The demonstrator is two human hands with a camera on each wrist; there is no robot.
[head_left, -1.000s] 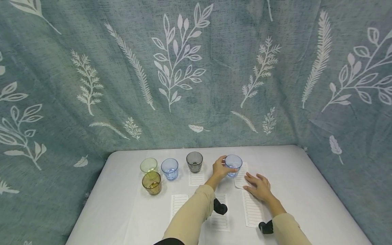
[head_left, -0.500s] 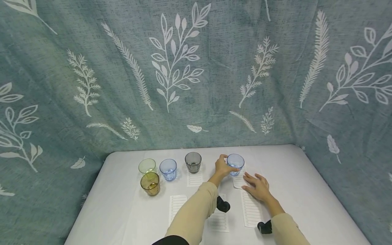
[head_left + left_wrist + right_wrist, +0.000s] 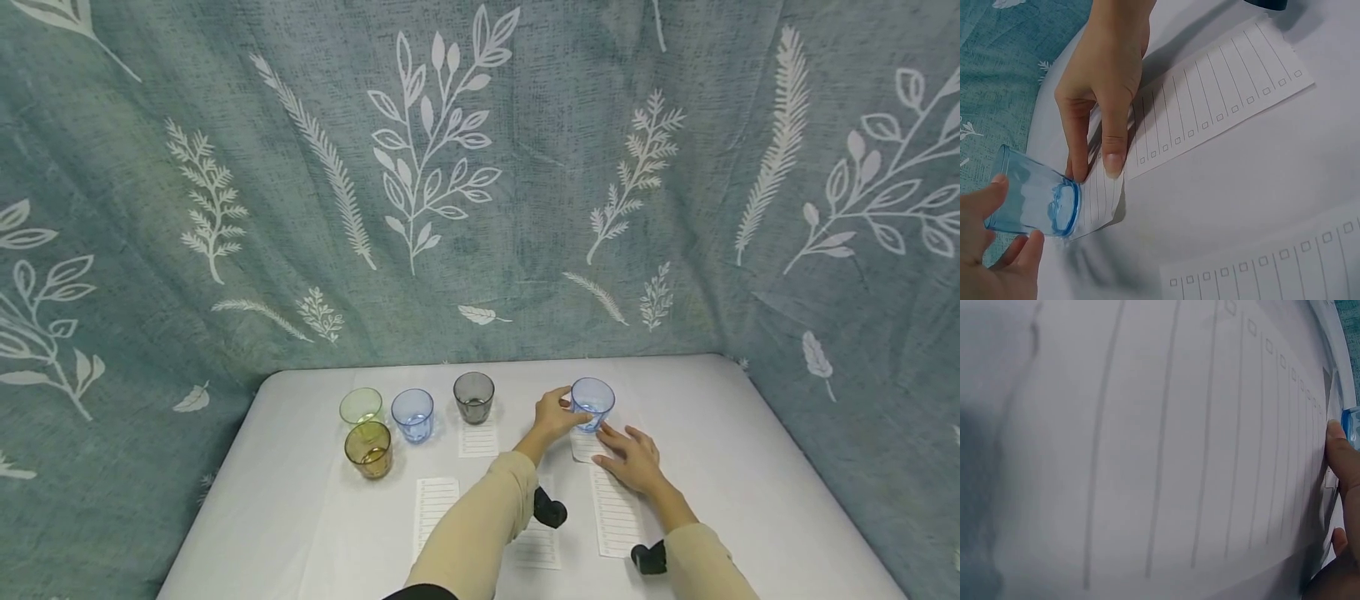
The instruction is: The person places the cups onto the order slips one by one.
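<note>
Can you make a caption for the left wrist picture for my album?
The left hand holds a blue glass; the right hand touches lined paper.

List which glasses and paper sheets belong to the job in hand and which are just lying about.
Apparently in the job:
held blue glass, gripped by the left hand
touched sheet, under the fingers of the right hand

Apparently just about, untouched:
grey glass
second blue glass
green glass
amber glass
other lined sheets

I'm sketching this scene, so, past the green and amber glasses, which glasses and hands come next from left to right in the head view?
Standing blue glass, gray glass, left hand, held blue glass, right hand.
</note>
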